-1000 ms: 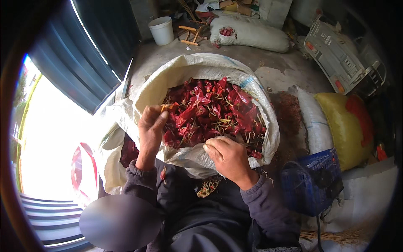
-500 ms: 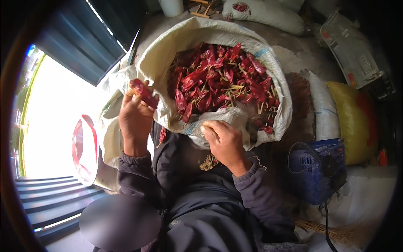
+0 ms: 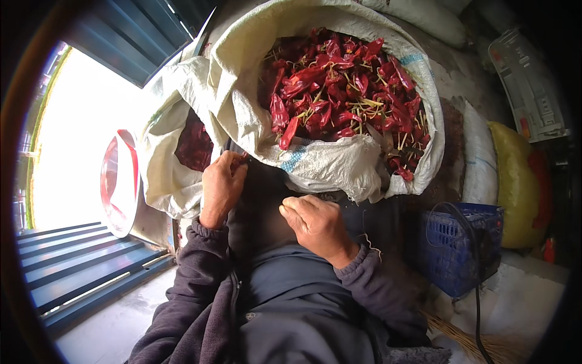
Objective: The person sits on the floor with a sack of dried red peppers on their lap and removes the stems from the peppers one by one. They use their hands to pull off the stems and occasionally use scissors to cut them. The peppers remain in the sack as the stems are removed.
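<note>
Lower now than half a second ago, the left hand (image 3: 222, 185) has come down from beside the big sack, where it held up a red pepper, to the right edge of the small sack (image 3: 159, 182); the right hand (image 3: 316, 225) has left the big sack's near edge. Dark trousers (image 3: 285, 264) lie beneath both. The right hand is closed, thumb pressed against curled fingers; whether anything is inside, I cannot tell. The left hand's fingers are bent, their tips partly hidden, so I cannot tell how far they close; a small dark red bit shows at the tips, held or not I cannot say.

Just ahead, the big sack (image 3: 339, 161) has its rim rolled back around a heap of red peppers (image 3: 339, 79), one lying against its near left edge. More dark red pieces (image 3: 195, 145) fill the small sack's mouth. Off to the right stands a blue basket (image 3: 445, 267), with a white sack (image 3: 479, 161) and a yellow sack (image 3: 512, 182) beyond it.
</note>
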The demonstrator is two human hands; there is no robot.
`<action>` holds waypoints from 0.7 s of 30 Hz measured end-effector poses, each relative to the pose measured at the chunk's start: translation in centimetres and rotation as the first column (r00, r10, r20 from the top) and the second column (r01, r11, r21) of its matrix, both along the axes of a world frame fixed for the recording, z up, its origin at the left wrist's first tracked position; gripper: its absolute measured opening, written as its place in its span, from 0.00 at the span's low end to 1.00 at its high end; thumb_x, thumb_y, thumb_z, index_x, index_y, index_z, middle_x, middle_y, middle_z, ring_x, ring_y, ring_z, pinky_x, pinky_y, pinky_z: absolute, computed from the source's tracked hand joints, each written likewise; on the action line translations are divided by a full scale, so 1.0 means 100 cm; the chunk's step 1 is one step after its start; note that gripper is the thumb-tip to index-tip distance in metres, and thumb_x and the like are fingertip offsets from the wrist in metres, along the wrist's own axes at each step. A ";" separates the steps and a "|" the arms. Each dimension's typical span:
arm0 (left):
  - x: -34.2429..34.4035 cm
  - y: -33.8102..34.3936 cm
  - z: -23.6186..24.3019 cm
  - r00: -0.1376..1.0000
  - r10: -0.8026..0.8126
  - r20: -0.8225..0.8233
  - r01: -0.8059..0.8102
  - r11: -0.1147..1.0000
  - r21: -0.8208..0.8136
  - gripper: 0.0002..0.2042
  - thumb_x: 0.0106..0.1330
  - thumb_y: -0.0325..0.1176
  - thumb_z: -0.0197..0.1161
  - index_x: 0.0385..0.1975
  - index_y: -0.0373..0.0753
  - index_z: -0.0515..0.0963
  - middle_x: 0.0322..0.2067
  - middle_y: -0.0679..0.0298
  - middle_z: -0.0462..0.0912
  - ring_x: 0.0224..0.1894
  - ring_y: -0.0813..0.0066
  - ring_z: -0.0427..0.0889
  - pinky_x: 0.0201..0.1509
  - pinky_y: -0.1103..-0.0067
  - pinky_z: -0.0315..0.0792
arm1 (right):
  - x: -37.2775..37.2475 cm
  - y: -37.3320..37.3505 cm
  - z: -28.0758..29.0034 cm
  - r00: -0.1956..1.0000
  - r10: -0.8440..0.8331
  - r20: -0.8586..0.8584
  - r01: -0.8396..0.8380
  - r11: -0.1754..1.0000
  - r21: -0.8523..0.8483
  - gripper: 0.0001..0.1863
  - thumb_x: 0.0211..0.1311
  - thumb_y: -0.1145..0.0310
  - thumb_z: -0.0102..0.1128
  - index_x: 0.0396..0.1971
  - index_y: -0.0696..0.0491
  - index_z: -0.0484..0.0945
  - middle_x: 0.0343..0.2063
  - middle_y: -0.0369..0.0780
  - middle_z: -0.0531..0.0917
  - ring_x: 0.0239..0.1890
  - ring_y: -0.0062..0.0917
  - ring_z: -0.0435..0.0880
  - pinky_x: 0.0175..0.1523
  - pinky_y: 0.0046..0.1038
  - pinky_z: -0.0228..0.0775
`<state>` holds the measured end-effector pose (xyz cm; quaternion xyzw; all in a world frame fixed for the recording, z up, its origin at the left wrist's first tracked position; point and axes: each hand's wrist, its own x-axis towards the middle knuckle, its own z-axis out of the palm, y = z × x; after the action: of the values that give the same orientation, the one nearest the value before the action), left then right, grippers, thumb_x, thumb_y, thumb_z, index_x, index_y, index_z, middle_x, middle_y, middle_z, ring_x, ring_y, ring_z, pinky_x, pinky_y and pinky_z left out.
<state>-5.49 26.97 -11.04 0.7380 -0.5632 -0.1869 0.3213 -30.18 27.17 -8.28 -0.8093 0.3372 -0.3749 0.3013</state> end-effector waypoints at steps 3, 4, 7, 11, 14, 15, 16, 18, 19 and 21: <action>-0.013 0.009 0.014 0.928 0.087 -0.362 -0.058 0.994 0.091 0.08 0.66 0.30 0.68 0.39 0.34 0.79 0.26 0.61 0.83 0.28 0.74 0.80 0.34 0.77 0.74 | -0.002 -0.001 -0.005 0.999 -0.026 0.022 0.026 1.000 0.007 0.10 0.63 0.66 0.73 0.39 0.53 0.82 0.27 0.40 0.84 0.28 0.36 0.86 0.30 0.34 0.78; -0.021 0.015 0.022 0.779 0.160 -0.607 -0.093 0.986 0.141 0.06 0.68 0.30 0.66 0.36 0.36 0.77 0.26 0.64 0.83 0.26 0.79 0.78 0.31 0.81 0.71 | -0.001 -0.001 -0.008 0.998 -0.044 0.046 0.044 0.999 0.005 0.11 0.63 0.64 0.73 0.38 0.52 0.81 0.27 0.40 0.84 0.27 0.37 0.86 0.30 0.35 0.77; -0.046 0.037 0.028 0.486 0.101 -0.868 -0.126 0.991 0.045 0.06 0.71 0.26 0.64 0.35 0.40 0.73 0.32 0.61 0.84 0.22 0.85 0.72 0.24 0.85 0.64 | 0.006 0.006 -0.006 1.000 0.007 -0.018 -0.006 0.997 0.080 0.24 0.60 0.44 0.72 0.35 0.51 0.80 0.26 0.42 0.82 0.27 0.40 0.85 0.29 0.38 0.77; -0.073 0.045 0.027 0.180 -0.003 -0.984 -0.048 0.999 -0.012 0.07 0.70 0.23 0.66 0.38 0.40 0.73 0.39 0.57 0.85 0.40 0.74 0.82 0.45 0.79 0.75 | 0.011 0.011 -0.006 0.999 0.005 -0.043 -0.004 1.000 0.029 0.25 0.64 0.42 0.67 0.29 0.51 0.77 0.22 0.42 0.81 0.26 0.40 0.85 0.29 0.39 0.76; -0.090 0.043 0.025 -0.056 -0.044 -0.997 0.009 0.999 -0.045 0.09 0.70 0.25 0.67 0.42 0.40 0.73 0.40 0.56 0.86 0.50 0.67 0.83 0.54 0.75 0.76 | 0.002 0.011 -0.011 0.995 -0.097 0.021 0.094 0.991 0.092 0.21 0.68 0.47 0.66 0.36 0.53 0.81 0.27 0.44 0.84 0.29 0.42 0.85 0.31 0.38 0.75; -0.090 0.043 0.028 -0.107 -0.028 -0.994 0.029 0.999 -0.032 0.09 0.70 0.26 0.68 0.42 0.41 0.73 0.41 0.55 0.87 0.46 0.69 0.83 0.46 0.78 0.75 | -0.002 0.010 -0.012 0.990 -0.138 0.044 0.131 0.984 0.124 0.20 0.70 0.49 0.65 0.40 0.54 0.82 0.29 0.45 0.85 0.30 0.42 0.85 0.32 0.38 0.75; -0.089 0.042 0.029 -0.157 -0.010 -0.988 0.049 0.999 -0.018 0.09 0.70 0.27 0.68 0.43 0.42 0.73 0.43 0.54 0.87 0.42 0.72 0.83 0.38 0.82 0.74 | -0.004 0.007 -0.012 0.989 -0.124 0.086 0.107 0.978 0.179 0.20 0.71 0.50 0.65 0.39 0.54 0.82 0.28 0.46 0.85 0.30 0.42 0.86 0.32 0.38 0.75; -0.091 0.040 0.030 -0.149 -0.045 -0.988 0.040 0.998 -0.051 0.10 0.70 0.29 0.68 0.43 0.43 0.72 0.44 0.54 0.87 0.36 0.76 0.81 0.31 0.83 0.69 | -0.009 0.002 -0.008 0.979 -0.104 0.173 0.052 0.957 0.285 0.19 0.72 0.51 0.65 0.37 0.56 0.83 0.26 0.47 0.86 0.29 0.41 0.88 0.31 0.38 0.76; -0.093 0.039 0.029 -0.146 -0.062 -0.987 0.034 0.997 -0.067 0.10 0.70 0.30 0.69 0.43 0.43 0.72 0.44 0.53 0.88 0.33 0.78 0.80 0.27 0.84 0.66 | -0.013 0.003 -0.003 0.965 -0.061 0.256 -0.042 0.925 0.379 0.19 0.75 0.53 0.62 0.40 0.57 0.82 0.26 0.47 0.86 0.26 0.39 0.86 0.31 0.37 0.75; -0.096 0.038 0.029 -0.137 -0.070 -0.988 0.063 0.995 -0.079 0.11 0.70 0.31 0.69 0.43 0.43 0.72 0.45 0.53 0.88 0.33 0.78 0.80 0.27 0.84 0.67 | -0.019 0.006 -0.008 0.954 -0.046 0.295 -0.125 0.837 0.534 0.18 0.76 0.54 0.61 0.42 0.57 0.82 0.25 0.45 0.85 0.25 0.33 0.86 0.31 0.34 0.75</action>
<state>-15.07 30.79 -8.18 0.3147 -0.1661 -0.6930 0.6270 -32.08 27.81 -9.04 -0.6312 0.3641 -0.3733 0.5742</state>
